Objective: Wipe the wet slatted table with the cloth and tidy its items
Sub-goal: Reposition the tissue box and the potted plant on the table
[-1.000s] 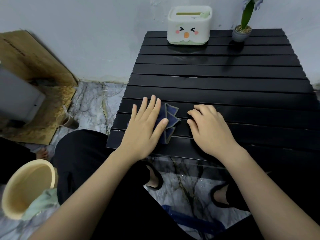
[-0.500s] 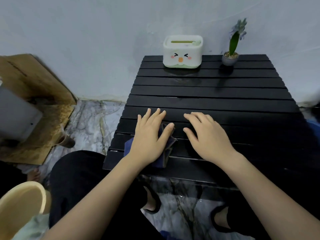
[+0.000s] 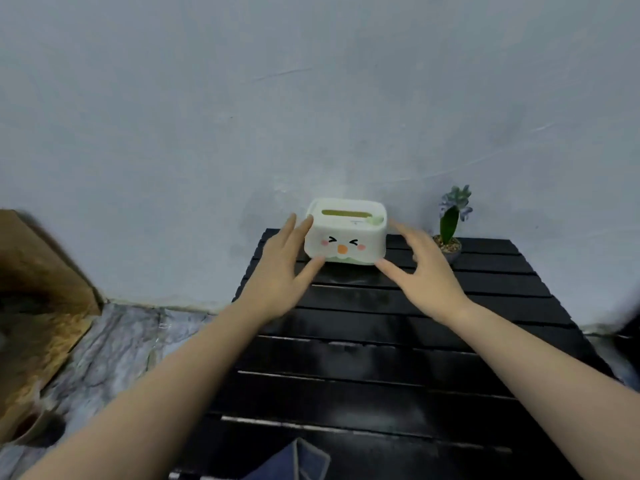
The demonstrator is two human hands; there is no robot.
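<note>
Tissue box (image 3: 345,235) at far edge of slatted table (image 3: 381,358), against wall. Left hand (image 3: 280,271) and right hand (image 3: 424,271) flank it, fingers spread wide, fingertips touching its sides. Cloth (image 3: 294,462) lies at near edge. Potted plant (image 3: 450,233) far right.

Setting as I read it from the head view: a home, an informal corner of a room. Evidence: low black slatted table (image 3: 398,344) pushed against a plain painted wall (image 3: 311,98); marble-pattern floor (image 3: 114,344); tissue box (image 3: 346,237) with a cartoon face and a small potted plant (image 3: 450,233) at the table's far edge; worn cardboard (image 3: 38,299) leaning at left.
</note>
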